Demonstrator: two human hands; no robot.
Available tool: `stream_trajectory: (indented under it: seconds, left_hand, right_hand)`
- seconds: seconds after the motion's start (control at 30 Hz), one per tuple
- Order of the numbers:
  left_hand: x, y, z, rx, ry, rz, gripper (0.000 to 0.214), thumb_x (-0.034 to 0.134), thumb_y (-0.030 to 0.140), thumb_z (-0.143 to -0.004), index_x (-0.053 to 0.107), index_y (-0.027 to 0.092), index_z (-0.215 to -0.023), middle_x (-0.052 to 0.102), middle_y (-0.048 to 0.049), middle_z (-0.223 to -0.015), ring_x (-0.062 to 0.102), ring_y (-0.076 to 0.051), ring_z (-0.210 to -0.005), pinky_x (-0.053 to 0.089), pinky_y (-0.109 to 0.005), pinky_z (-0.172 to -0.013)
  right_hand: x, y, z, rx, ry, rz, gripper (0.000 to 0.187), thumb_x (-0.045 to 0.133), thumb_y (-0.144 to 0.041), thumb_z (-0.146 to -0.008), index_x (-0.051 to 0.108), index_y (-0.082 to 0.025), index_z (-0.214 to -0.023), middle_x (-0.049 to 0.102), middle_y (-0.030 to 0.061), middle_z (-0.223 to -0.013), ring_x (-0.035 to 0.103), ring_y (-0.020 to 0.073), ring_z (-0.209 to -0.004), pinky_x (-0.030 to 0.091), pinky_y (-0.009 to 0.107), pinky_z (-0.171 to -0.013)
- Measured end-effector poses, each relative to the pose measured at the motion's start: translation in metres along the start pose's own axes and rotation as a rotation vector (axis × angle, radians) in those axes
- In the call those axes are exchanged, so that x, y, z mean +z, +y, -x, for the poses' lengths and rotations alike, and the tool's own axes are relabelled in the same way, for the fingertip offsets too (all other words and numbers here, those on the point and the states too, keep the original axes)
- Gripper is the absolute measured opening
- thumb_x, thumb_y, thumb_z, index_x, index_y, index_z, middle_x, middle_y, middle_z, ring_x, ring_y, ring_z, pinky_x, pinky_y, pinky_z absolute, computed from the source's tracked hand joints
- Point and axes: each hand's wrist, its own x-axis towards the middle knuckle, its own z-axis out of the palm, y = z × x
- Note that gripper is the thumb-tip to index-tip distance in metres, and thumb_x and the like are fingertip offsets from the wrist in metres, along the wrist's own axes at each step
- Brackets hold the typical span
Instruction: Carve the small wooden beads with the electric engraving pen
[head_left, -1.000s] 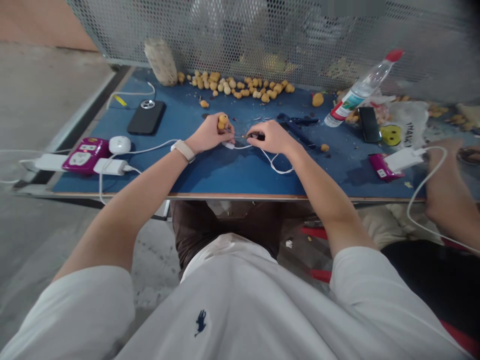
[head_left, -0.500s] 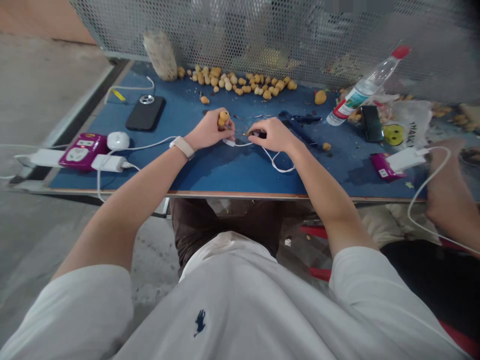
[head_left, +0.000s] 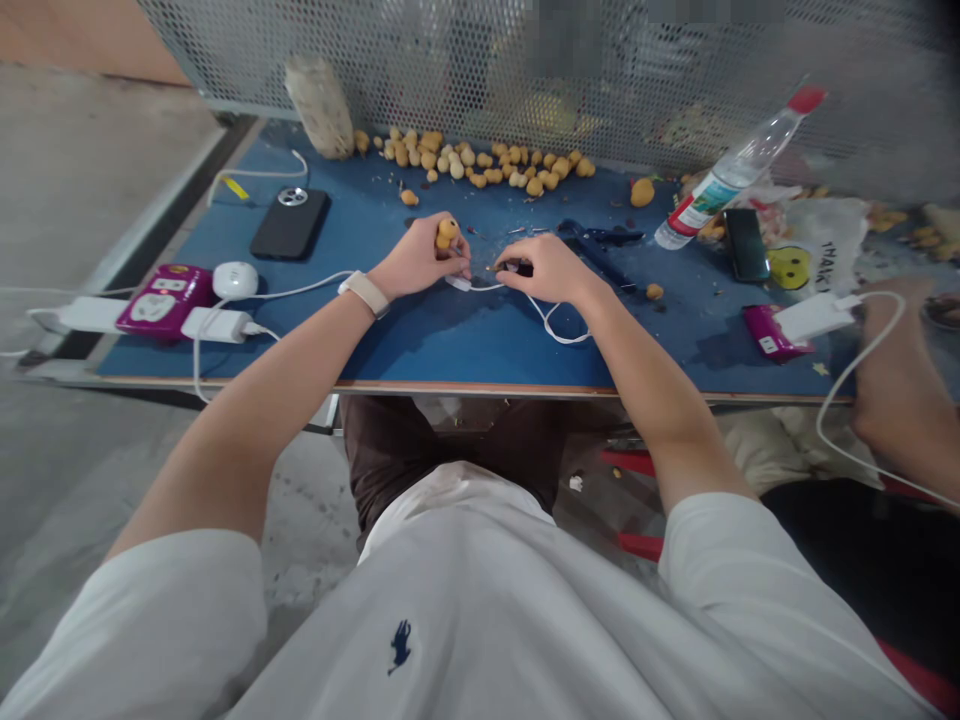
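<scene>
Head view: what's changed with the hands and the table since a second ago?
The table sits slightly higher in frame, probably a small camera shift. The thin line seen between the fingertips no longer shows clearly. Nothing was visibly taken or released: the left hand still holds the tan gourd-shaped piece, the right hand the dark piece. Bottle and pliers stayed put.

A perforated grey metal panel (head_left: 225, 65) backs a blue-topped table (head_left: 480, 345) above a grey concrete floor (head_left: 82, 200), near a peach-coloured wall (head_left: 82, 35).
</scene>
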Motion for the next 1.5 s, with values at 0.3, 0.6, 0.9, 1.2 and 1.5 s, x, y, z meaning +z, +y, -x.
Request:
stream_trajectory:
  seconds: [0.3,0.6,0.9,1.2,1.5]
  left_hand:
    - [0.002,-0.002,0.001,0.015,0.009,-0.081,0.044,0.099,0.043,-0.106,0.061,0.025,-0.121,0.079,-0.0084,-0.109,0.095,-0.036,-0.114,0.084,-0.064,-0.109]
    - [0.013,0.029,0.008,0.062,0.081,-0.409,0.023,0.089,0.026,-0.103,0.070,0.025,-0.115,0.086,-0.0078,-0.110,0.094,-0.031,-0.113,0.079,-0.052,-0.117]
    - [-0.002,0.047,0.007,0.089,-0.033,-0.652,0.029,0.088,0.026,-0.099,0.074,0.023,-0.124,0.089,-0.0131,-0.127,0.088,-0.035,-0.122,0.071,-0.052,-0.121]
    - [-0.013,0.019,0.007,0.115,-0.102,-0.477,0.041,0.103,0.057,-0.096,0.073,0.028,-0.101,0.081,-0.0054,-0.097,0.090,-0.044,-0.119,0.069,-0.065,-0.129]
    - [-0.010,0.023,0.004,0.049,-0.133,-0.525,0.044,0.104,0.049,-0.096,0.066,0.027,-0.094,0.083,-0.0056,-0.097,0.088,-0.041,-0.121,0.070,-0.064,-0.130]
  right_hand:
    - [0.002,0.002,-0.001,-0.008,0.010,-0.003,0.048,0.074,-0.058,-0.117,0.100,-0.023,-0.136,0.097,0.0180,-0.127,0.087,0.0429,-0.114,0.065,0.061,-0.110]
    - [0.008,0.003,-0.002,-0.031,0.017,0.014,0.050,0.072,-0.063,-0.120,0.101,-0.026,-0.140,0.096,0.0180,-0.131,0.086,0.0450,-0.120,0.062,0.063,-0.115]
    - [0.007,0.002,-0.003,-0.005,0.027,-0.018,0.061,0.069,-0.072,-0.121,0.099,-0.026,-0.146,0.096,0.0195,-0.131,0.084,0.0446,-0.120,0.064,0.064,-0.113]
    - [0.005,0.008,-0.003,0.060,0.066,-0.024,0.064,0.068,-0.078,-0.120,0.100,-0.027,-0.142,0.095,0.0187,-0.130,0.084,0.0454,-0.120,0.065,0.065,-0.112]
    - [0.007,0.006,-0.003,0.055,0.081,-0.044,0.067,0.068,-0.080,-0.120,0.099,-0.026,-0.143,0.096,0.0212,-0.129,0.085,0.0463,-0.118,0.067,0.067,-0.111]
